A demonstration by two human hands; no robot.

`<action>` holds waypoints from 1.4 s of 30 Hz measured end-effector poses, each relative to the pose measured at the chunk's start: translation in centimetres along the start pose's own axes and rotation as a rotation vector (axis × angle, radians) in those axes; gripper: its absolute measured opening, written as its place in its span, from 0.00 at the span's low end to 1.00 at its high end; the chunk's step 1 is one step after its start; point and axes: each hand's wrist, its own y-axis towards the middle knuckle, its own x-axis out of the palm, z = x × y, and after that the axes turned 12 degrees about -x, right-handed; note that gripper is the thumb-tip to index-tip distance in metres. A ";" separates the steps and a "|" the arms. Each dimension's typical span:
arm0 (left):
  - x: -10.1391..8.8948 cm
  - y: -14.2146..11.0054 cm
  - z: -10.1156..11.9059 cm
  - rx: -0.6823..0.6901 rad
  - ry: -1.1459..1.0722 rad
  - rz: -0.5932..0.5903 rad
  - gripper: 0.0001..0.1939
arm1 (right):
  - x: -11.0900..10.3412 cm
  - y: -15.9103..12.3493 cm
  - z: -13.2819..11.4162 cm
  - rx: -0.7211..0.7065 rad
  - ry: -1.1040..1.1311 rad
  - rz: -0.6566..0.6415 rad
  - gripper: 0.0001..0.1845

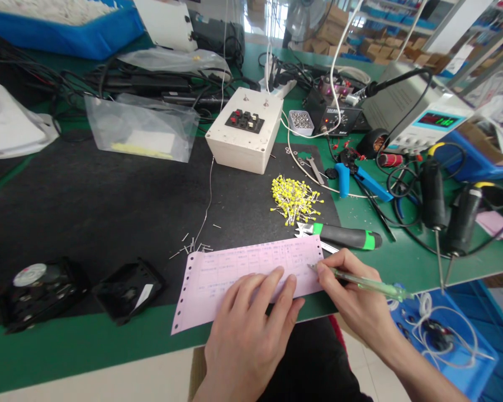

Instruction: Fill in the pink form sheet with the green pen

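Note:
A pink printed form [218,273] with punched holes along its sides lies at the front of the bench. My left hand [251,324] rests flat on it, fingers spread. In my right hand [356,296] is a pale green pen [375,285], its tip at the right part of the form. Just beyond the form sits a pile of small yellow-capped terminals [295,198]. A tool with a black and green handle [347,235] lies behind my right hand, its metal end near the form's upper edge.
A beige switch box [245,131] stands behind the form. Two black plastic housings [128,290] lie at left. Blue-handled pliers [364,181], a wrench [315,170] and two black-handled irons [433,195] are at right, near a power supply [419,111]. A blue bin [478,363] sits below the edge.

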 end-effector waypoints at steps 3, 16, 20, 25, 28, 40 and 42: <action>0.0 0.0 0.0 -0.002 0.002 -0.003 0.16 | 0.0 0.0 0.0 0.003 0.004 0.010 0.09; -0.2 0.1 0.1 0.001 0.001 0.013 0.16 | 0.0 0.1 -0.1 -0.004 -0.009 0.040 0.10; -0.1 0.1 0.1 -0.001 0.004 0.010 0.16 | -0.1 0.1 -0.2 -0.002 -0.012 0.042 0.10; 0.1 0.1 -0.1 -0.003 -0.001 0.004 0.17 | 0.0 0.0 -0.2 0.002 -0.001 0.025 0.10; 0.0 0.1 0.0 -0.003 -0.003 0.015 0.16 | 0.0 0.0 -0.1 0.017 0.012 0.025 0.11; -0.2 0.3 0.1 0.007 -0.004 0.023 0.15 | -0.3 -0.2 0.4 0.086 0.178 0.114 0.09; -0.2 0.2 0.1 0.005 -0.003 0.018 0.16 | -0.2 -0.2 0.3 0.046 0.150 0.107 0.07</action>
